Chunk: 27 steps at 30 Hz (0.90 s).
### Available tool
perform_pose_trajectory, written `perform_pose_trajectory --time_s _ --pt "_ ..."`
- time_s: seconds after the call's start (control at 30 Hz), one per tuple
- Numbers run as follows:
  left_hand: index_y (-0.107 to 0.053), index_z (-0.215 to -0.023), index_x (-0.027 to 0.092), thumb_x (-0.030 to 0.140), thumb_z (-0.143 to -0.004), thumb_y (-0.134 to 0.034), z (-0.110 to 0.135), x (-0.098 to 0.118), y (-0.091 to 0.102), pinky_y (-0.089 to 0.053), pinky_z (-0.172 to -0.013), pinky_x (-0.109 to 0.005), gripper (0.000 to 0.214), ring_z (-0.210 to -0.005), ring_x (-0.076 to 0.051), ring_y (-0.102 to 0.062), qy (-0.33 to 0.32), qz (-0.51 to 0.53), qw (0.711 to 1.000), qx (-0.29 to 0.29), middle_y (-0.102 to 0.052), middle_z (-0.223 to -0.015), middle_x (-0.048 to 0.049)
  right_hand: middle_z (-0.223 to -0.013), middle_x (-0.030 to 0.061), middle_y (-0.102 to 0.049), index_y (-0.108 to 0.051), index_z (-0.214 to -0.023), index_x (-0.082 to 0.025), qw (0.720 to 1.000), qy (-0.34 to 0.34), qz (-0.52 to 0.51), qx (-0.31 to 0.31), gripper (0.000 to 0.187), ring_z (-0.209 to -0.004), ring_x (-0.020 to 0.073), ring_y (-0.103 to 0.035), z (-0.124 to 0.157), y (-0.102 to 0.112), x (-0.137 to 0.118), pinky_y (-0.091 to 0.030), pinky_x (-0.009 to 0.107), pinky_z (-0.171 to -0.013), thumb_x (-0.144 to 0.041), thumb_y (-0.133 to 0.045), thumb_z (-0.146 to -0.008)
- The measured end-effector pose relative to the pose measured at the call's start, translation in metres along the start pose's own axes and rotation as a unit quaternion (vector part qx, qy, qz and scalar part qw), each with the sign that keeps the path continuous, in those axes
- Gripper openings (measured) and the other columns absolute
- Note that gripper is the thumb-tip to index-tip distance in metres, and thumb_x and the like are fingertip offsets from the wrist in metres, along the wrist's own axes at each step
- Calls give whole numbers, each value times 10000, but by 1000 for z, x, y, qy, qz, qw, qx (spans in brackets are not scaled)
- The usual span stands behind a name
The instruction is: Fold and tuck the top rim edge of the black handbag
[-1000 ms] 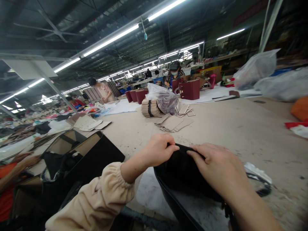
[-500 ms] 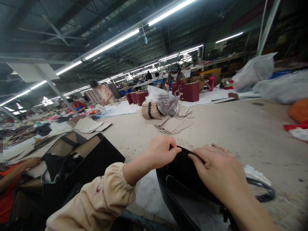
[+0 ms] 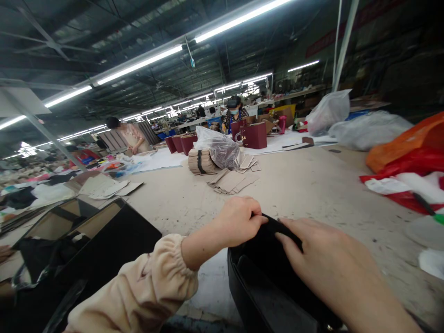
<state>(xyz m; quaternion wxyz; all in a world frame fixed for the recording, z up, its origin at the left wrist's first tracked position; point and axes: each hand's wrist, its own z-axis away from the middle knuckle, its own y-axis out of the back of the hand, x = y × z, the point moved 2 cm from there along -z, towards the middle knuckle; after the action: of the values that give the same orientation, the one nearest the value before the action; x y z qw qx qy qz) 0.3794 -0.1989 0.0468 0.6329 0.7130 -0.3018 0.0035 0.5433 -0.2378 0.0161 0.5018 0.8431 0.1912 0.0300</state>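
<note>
A black handbag (image 3: 249, 286) stands upright at the table's near edge, its mouth facing me. My left hand (image 3: 239, 221) pinches the far end of its top rim between thumb and fingers. Along the same rim, a little to the right, my right hand (image 3: 326, 254) grips the edge, thumb on the inside and fingers over the outside. Inside the bag a dark divider panel shows; its lower part is cut off by the frame.
Black box-shaped bags (image 3: 114, 236) stand at the left. Ahead lie loose card pieces (image 3: 232, 180), a strapped card bundle (image 3: 201, 162) and a plastic bag (image 3: 218, 148). Maroon bags (image 3: 255, 135) stand farther back. Red and orange bags (image 3: 409, 157) lie right. Co-workers (image 3: 130, 136) are beyond.
The view has turned to the right, so more of the red and orange bags shows. Both hands keep their hold on the handbag's rim, with little shift.
</note>
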Motion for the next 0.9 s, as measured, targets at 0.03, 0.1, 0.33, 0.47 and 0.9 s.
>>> perform_pose_trajectory --time_s 0.03,0.1,0.33,0.47,0.9 --pt "-591 -611 172 276 -790 -623 0 -1 0 -362 -588 -239 209 -621 -114 -510 3 -3 1000 -2 -598 -645 15 -802 -11 -721 -689 -938 -304 1000 4 -8 -1 187 -638 207 -660 -2 -2 -3 -441 331 -542 -294 -565 -798" --pt "-597 -617 170 272 -792 -614 -1 -2 0 -364 -587 -239 203 -621 -115 -514 6 -7 1000 -6 -597 -643 13 -794 7 -716 -688 -937 -268 1000 2 -17 -1 181 -664 203 -661 -6 -4 -11 -446 326 -576 -261 -554 -814" --pt "-639 -701 165 229 -783 -614 4 -7 4 -456 -717 -253 108 -760 -145 -607 -46 12 999 -8 -672 -798 -33 -758 -2 -700 -680 -780 -274 999 -25 -40 -15 196 -675 192 -651 -14 -13 -15 -400 315 -578 -267 -508 -873" --pt "-683 -845 167 244 -744 -684 17 -9 16 -440 -963 -309 127 -1103 -205 -587 -89 12 996 -12 -611 -1215 -122 -794 -14 -700 -683 -828 -299 998 -33 -34 -33 186 -683 204 -653 -15 -16 -12 -393 324 -575 -300 -503 -873" --pt "-692 -731 182 609 -682 -678 26 4 29 -424 -925 -436 430 -970 -259 -524 -13 -156 987 46 -598 -946 -70 -748 -16 -669 -638 -755 -283 997 -53 -28 -44 201 -668 201 -630 -18 -17 -13 -350 316 -576 -318 -483 -877"
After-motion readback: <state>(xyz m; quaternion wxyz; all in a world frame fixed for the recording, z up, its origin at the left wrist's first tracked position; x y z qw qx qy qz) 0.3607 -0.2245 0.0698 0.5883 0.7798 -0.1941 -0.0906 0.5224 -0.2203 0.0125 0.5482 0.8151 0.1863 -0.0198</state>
